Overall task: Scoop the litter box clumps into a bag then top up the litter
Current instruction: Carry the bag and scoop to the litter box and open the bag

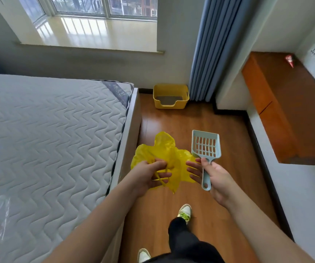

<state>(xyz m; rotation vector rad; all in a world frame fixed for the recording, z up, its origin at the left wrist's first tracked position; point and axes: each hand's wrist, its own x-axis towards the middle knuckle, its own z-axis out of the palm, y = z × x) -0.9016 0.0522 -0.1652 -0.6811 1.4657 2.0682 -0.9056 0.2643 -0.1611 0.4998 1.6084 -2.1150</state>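
Left hand (149,175) grip clenched on yellow bag (164,149), right hand (212,175) grip grasping scoop (206,147) — mattress label unreadable

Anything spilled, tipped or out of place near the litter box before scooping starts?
Nothing stands out. The litter box sits upright by the curtain, and no litter shows on the floor around it.

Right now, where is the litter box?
In the head view, the yellow litter box sits on the wooden floor at the far wall, between the bed's corner and the blue curtain.
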